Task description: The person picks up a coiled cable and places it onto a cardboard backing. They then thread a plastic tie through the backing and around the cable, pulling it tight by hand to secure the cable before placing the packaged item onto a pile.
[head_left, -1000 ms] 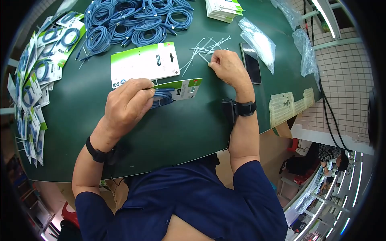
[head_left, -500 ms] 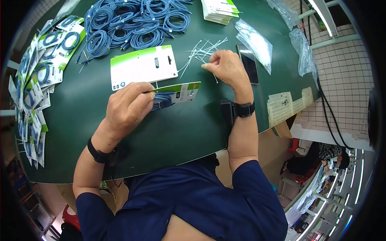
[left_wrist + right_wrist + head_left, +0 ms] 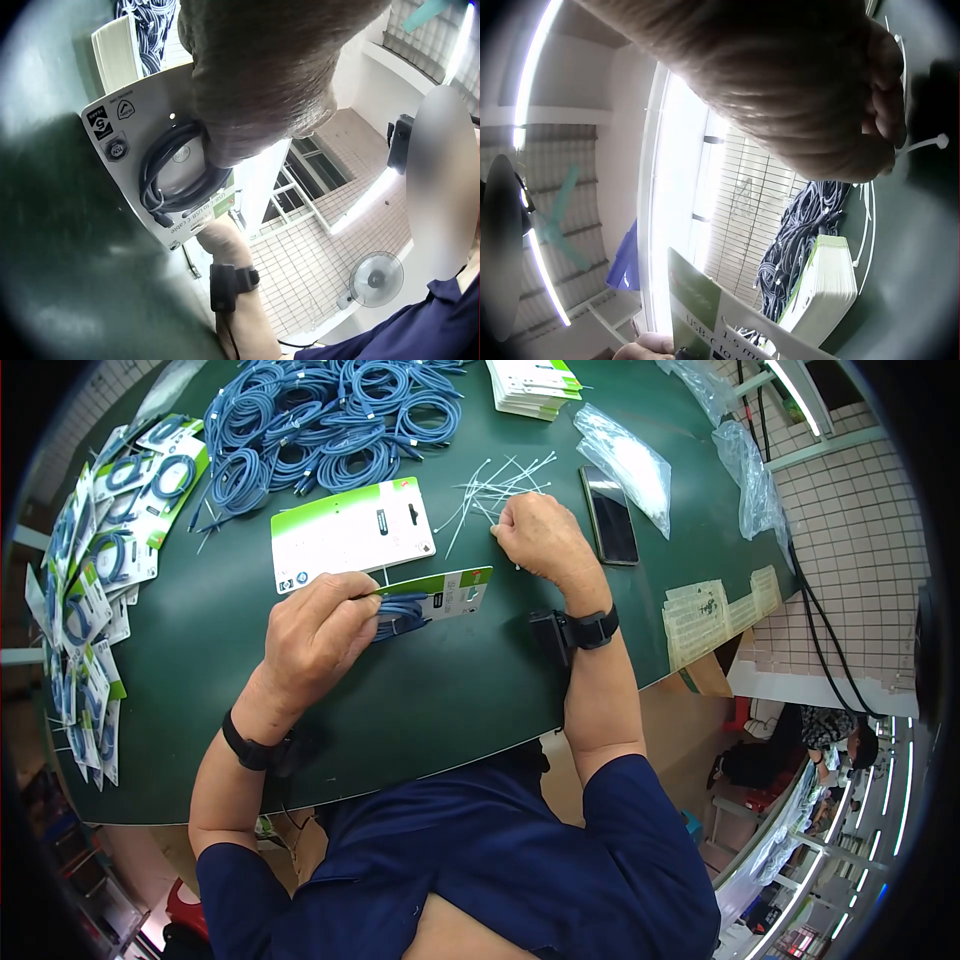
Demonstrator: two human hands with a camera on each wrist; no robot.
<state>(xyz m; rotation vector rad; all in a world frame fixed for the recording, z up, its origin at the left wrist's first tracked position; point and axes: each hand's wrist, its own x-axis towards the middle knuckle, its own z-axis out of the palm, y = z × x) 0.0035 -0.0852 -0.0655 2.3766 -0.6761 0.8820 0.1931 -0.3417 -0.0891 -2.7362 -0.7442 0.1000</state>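
In the head view, my left hand (image 3: 315, 625) grips the edge of a white and green packaging card (image 3: 462, 596), held upright above the table. A coiled blue USB-C cable (image 3: 402, 618) lies against its face, partly behind the fingers; the left wrist view shows the coil (image 3: 161, 161) more fully. A short white strip (image 3: 386, 575) pokes up behind the card's top edge. My right hand (image 3: 545, 545) is beside a scattered pile of white cable ties (image 3: 480, 488). Its fingertips pinch one cable tie (image 3: 924, 145), whose head end sticks out in the right wrist view.
A larger white and green card stack (image 3: 350, 540) lies beyond the left hand. Blue coiled cables (image 3: 340, 420) fill the far table. Packaged cables (image 3: 100, 590) heap at the left. Near the right hand are a phone (image 3: 612, 525) and a plastic bag (image 3: 635, 470); another card stack (image 3: 530, 385) stands behind.
My right hand has drawn a cable tie slightly left and toward me from the pile. The left hand keeps its hold on the card, and the head view has shifted a little.
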